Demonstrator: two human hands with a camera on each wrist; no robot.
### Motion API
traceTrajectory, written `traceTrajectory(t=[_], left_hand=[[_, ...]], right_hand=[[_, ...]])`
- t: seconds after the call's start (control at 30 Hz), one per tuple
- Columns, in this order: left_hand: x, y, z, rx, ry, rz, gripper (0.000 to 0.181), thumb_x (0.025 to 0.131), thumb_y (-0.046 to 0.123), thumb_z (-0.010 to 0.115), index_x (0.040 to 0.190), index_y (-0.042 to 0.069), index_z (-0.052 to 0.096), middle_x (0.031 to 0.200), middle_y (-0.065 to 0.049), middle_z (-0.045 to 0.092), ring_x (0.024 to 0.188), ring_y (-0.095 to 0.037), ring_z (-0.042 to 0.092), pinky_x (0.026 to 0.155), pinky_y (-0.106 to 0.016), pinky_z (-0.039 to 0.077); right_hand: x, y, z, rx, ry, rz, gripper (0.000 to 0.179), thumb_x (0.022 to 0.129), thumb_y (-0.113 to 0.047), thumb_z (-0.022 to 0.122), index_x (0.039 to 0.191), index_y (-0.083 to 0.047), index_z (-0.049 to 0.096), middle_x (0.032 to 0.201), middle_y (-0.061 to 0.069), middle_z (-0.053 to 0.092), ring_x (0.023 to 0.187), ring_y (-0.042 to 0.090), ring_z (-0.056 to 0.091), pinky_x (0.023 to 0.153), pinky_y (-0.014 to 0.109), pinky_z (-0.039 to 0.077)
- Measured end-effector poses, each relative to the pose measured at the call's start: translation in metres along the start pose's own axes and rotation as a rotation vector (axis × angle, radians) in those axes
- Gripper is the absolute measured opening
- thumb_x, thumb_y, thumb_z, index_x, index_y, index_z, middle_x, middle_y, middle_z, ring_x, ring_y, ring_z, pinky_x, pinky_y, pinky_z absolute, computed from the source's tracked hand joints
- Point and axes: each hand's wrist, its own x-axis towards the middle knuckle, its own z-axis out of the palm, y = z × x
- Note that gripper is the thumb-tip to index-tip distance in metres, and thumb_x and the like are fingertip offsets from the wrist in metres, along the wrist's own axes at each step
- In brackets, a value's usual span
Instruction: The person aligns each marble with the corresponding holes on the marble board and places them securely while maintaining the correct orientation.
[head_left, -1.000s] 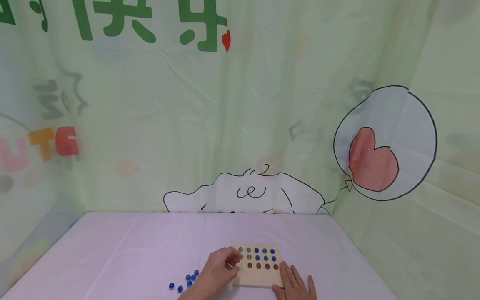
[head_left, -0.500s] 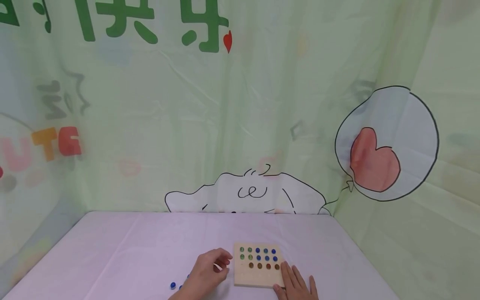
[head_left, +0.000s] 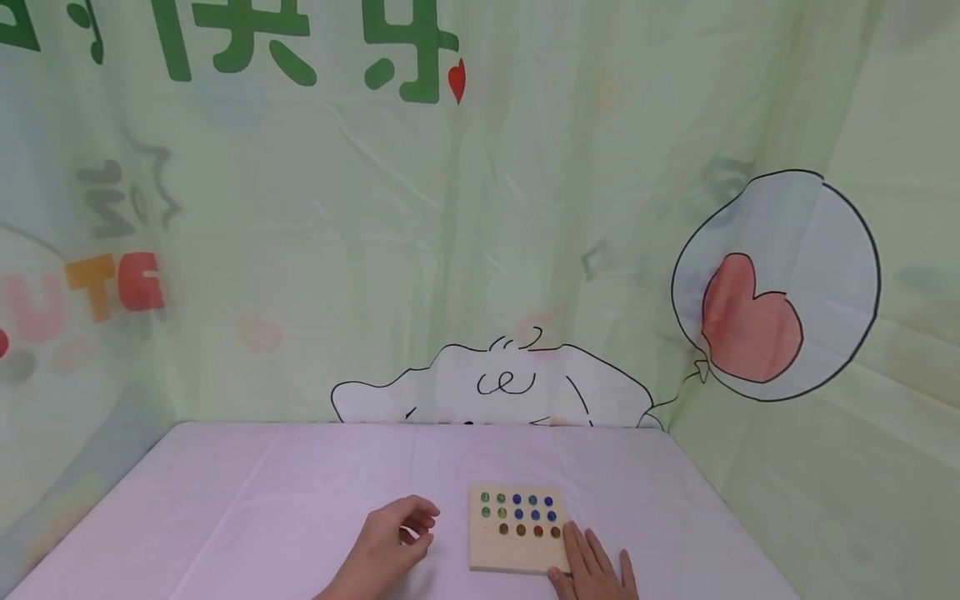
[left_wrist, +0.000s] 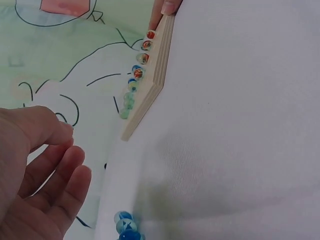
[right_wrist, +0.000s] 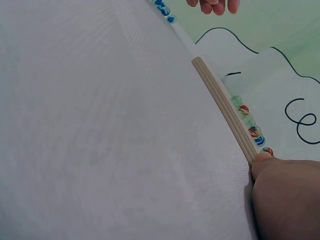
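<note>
Wooden board sits on the pale tablecloth, lower centre of the head view, between the two hands. Left hand is off to its left, near but not touching. Its fingers are loosely curved, a modest gap to the thumb in the head view; nothing seen in them. From here the board's left edge is just beyond those fingertips.

Right hand, lower right of centre: fingers straight, close together, tips against the board's right edge by the third row. Thumb at the near right corner. The right wrist view puts that thumb on the board's edge, lower right of frame.

Board load: top two rows each run two green marbles, then three blue marbles. Third row: four brownish marbles, starting one column in from the left. Bare wood below that.

Loose blue marbles bunch on the cloth at the bottom edge of the left wrist view, below and right of the left fingers, apart from them. Same bunch shows upper left in the right wrist view. Exact count unclear.

Behind: green curtain, balloon drawing at right.
</note>
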Motion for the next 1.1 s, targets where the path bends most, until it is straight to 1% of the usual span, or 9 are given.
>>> traceTrajectory(t=[0.27, 0.5, 0.63, 0.73, 0.8, 0.9, 1.0, 1.1], left_hand=[[-0.008, 0.000, -0.014, 0.011, 0.024, -0.005, 0.024, 0.078, 0.002, 0.062, 0.095, 0.019, 0.059, 0.088, -0.002, 0.064, 0.074, 0.000, 0.057, 0.065, -0.019, 0.049], [-0.016, -0.005, -0.023, 0.024, 0.076, 0.020, 0.026, 0.077, 0.002, 0.062, 0.095, 0.020, 0.060, 0.085, -0.002, 0.064, 0.073, 0.001, 0.057, 0.065, -0.020, 0.049], [-0.020, -0.006, -0.026, 0.017, 0.093, 0.010, 0.025, 0.078, 0.003, 0.063, 0.094, 0.021, 0.059, 0.083, -0.001, 0.063, 0.072, 0.001, 0.057, 0.065, -0.020, 0.049], [-0.022, -0.007, -0.029, 0.017, 0.093, 0.003, 0.024, 0.078, 0.004, 0.063, 0.095, 0.021, 0.060, 0.084, -0.001, 0.063, 0.072, 0.001, 0.057, 0.065, -0.020, 0.050], [-0.022, -0.008, -0.032, 0.020, 0.086, -0.017, 0.023, 0.078, 0.005, 0.063, 0.095, 0.020, 0.060, 0.084, -0.001, 0.063, 0.073, 0.000, 0.057, 0.065, -0.020, 0.049], [-0.022, -0.008, -0.037, 0.035, 0.055, -0.084, 0.021, 0.079, 0.008, 0.063, 0.097, 0.018, 0.060, 0.086, -0.001, 0.063, 0.074, 0.000, 0.056, 0.065, -0.019, 0.049], [-0.023, -0.009, -0.042, 0.077, 0.025, -0.154, 0.020, 0.080, 0.011, 0.063, 0.099, 0.015, 0.060, 0.087, 0.001, 0.063, 0.074, 0.001, 0.055, 0.064, -0.018, 0.048], [-0.025, -0.011, -0.047, 0.116, 0.017, -0.187, 0.019, 0.080, 0.011, 0.062, 0.099, 0.014, 0.060, 0.087, 0.002, 0.063, 0.074, 0.002, 0.054, 0.064, -0.017, 0.048]], right_hand=[[0.000, 0.003, 0.001, 0.001, 0.011, -0.005, 0.118, 0.058, -0.087, -0.003, 0.141, -0.008, 0.024, 0.144, 0.013, 0.030, 0.132, 0.037, 0.021, 0.101, 0.061, -0.011], [-0.001, 0.003, 0.000, 0.003, 0.023, -0.011, 0.116, 0.059, -0.087, -0.002, 0.140, -0.008, 0.025, 0.144, 0.013, 0.030, 0.132, 0.037, 0.022, 0.101, 0.061, -0.010], [0.000, 0.002, 0.000, 0.010, 0.015, -0.016, 0.115, 0.060, -0.087, -0.001, 0.141, -0.008, 0.024, 0.144, 0.013, 0.030, 0.132, 0.037, 0.022, 0.101, 0.062, -0.011], [0.000, 0.002, 0.000, 0.011, 0.012, -0.016, 0.116, 0.060, -0.087, -0.002, 0.141, -0.008, 0.024, 0.144, 0.013, 0.030, 0.132, 0.038, 0.022, 0.101, 0.062, -0.011], [-0.001, 0.002, 0.000, 0.010, 0.019, -0.016, 0.117, 0.060, -0.087, -0.003, 0.141, -0.007, 0.024, 0.144, 0.013, 0.030, 0.132, 0.038, 0.022, 0.101, 0.062, -0.011], [-0.001, 0.002, 0.000, 0.008, 0.026, -0.016, 0.117, 0.060, -0.087, -0.003, 0.141, -0.007, 0.024, 0.144, 0.013, 0.030, 0.132, 0.038, 0.022, 0.101, 0.062, -0.011], [0.000, 0.002, 0.000, 0.012, 0.019, -0.015, 0.117, 0.059, -0.087, -0.003, 0.141, -0.007, 0.025, 0.144, 0.013, 0.030, 0.132, 0.038, 0.022, 0.100, 0.062, -0.011], [0.000, 0.002, 0.000, 0.016, 0.007, -0.013, 0.117, 0.059, -0.087, -0.001, 0.141, -0.008, 0.024, 0.144, 0.013, 0.030, 0.132, 0.038, 0.022, 0.101, 0.062, -0.011]])
